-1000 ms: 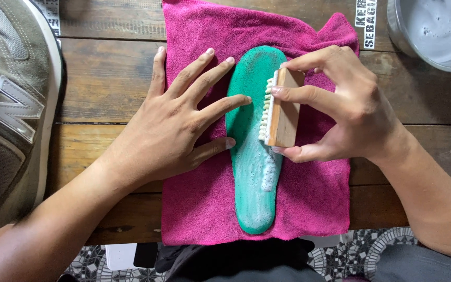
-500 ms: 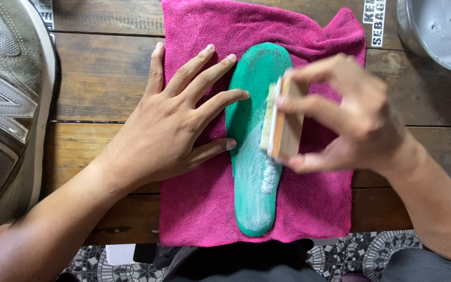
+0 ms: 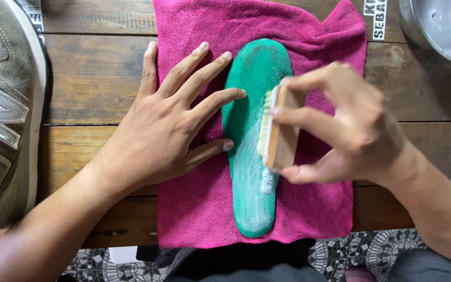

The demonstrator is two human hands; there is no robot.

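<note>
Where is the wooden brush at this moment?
In the head view, the wooden brush is right of centre, held by the right hand on the green insole, over the pink towel.

right hand (image 3: 340,125) motion-blurred | shoe (image 3: 1,115), bowl (image 3: 439,26) edge-cropped

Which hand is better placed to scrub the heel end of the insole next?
Right hand: it grips the wooden brush on the green insole; left hand lies flat, pinning the pink towel.

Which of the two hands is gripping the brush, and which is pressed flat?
The right hand grips the wooden brush over the soapy green insole. The left hand lies flat, fingers spread, on the pink towel, fingertips at the insole's edge.
</note>
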